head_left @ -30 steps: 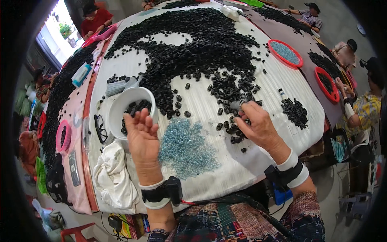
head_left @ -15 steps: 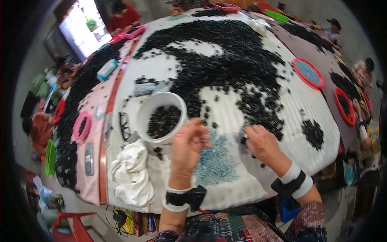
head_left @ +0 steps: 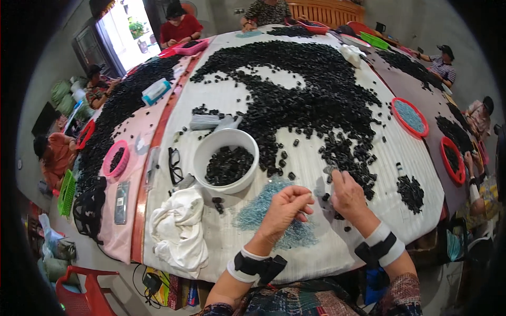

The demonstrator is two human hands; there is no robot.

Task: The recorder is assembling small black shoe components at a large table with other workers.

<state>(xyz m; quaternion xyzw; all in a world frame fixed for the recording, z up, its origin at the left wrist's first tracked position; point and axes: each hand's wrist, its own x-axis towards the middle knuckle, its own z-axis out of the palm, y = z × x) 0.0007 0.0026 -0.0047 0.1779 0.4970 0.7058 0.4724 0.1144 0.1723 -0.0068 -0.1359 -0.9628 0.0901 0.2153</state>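
Two hands [head_left: 287,207], one blue pile [head_left: 254,209]

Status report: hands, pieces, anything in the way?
Left hand over the blue-grey pile, hold unclear. Right hand by the black pieces, hold unclear. White bucket left, clear of both hands.

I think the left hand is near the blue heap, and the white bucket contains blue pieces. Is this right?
Not quite: the head view shows black pieces in the white bucket, not blue ones. The left hand is indeed near the blue heap.
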